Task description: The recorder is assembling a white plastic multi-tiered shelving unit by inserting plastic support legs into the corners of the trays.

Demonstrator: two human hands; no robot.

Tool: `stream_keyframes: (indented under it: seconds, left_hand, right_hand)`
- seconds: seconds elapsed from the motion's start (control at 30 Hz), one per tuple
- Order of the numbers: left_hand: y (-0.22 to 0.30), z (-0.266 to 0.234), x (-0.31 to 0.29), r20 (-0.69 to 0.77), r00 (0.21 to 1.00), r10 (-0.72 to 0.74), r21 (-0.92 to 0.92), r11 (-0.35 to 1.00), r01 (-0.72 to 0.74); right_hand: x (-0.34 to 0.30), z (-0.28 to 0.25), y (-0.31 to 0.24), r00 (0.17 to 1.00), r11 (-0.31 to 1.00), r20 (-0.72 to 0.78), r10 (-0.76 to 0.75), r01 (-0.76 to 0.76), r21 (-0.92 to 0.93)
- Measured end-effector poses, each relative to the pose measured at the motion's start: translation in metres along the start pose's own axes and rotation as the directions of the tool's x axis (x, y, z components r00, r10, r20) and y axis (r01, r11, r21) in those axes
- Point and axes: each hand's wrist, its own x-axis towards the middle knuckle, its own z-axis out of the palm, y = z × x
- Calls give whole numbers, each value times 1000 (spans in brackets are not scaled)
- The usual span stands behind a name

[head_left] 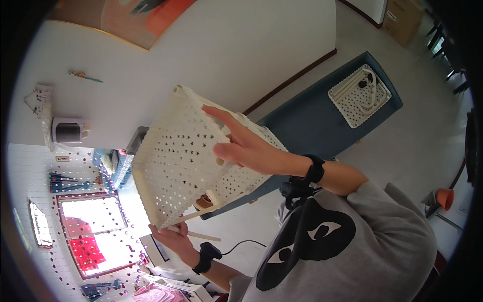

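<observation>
A cream plastic shelf rack (176,146) with rows of small cut-out holes is held up tilted in front of me, its scalloped edge to the left. My right hand (241,146) reaches over its upper part, forefinger stretched along the panel and thumb bent near the end of a cream pole (220,161). My left hand (176,239) grips the lower corner, its fingers curled beside a cream tube (198,234) that sticks out. Both wrists carry black bands. A small brown ridged object (204,201) shows by the rack's lower side.
Behind the rack stretches a long dark blue table (307,121). At its far end lies another perforated cream shelf (352,118) with cream tubes and a black piece on it. A white wall, a bright window (95,231) and cardboard boxes (401,20) surround the area.
</observation>
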Motion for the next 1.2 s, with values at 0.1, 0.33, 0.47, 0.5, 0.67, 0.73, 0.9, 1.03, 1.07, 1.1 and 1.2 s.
stream_keyframes:
  seconds: [0.1,0.33,0.47,0.5,0.67,0.73,0.9,1.03,1.07,1.1,1.2]
  left_hand:
    - [-1,4,-1,-57,998,26,62,998,-22]
    - [2,-6,-7,-166,985,41,76,997,-28]
    - [-9,-21,14,-122,992,-37,53,998,44]
    - [-10,-19,13,-81,997,-4,17,1000,6]
    - [-7,-15,11,31,999,29,66,997,-31]
    - [-5,-20,6,-50,996,78,186,980,-67]
    - [5,-17,2,-48,986,158,418,900,-123]
    - [7,-9,-8,-58,989,139,418,903,-102]
    - [6,-8,-8,-85,985,147,462,882,-92]
    - [5,-8,-8,-111,981,156,505,860,-80]
    - [-1,-13,-3,-53,992,113,464,883,-75]
  right_hand:
    - [-1,-3,-5,999,999,14,45,-45,27]
    - [-5,3,-2,997,996,35,75,-77,53]
    - [-9,0,4,993,998,-98,64,-64,12]
    - [-9,2,4,988,999,-144,49,-48,10]
    - [3,2,11,985,999,-173,-2,-6,-49]
    - [5,6,12,985,999,-170,8,-15,-44]
    - [13,14,16,948,999,-318,-4,-7,-34]
    - [8,4,17,965,1000,-263,4,-1,9]
    - [7,6,15,957,1000,-289,1,-1,0]
    - [7,8,13,949,1000,-316,-2,-1,-8]
    - [8,9,14,940,1000,-342,-7,0,-18]
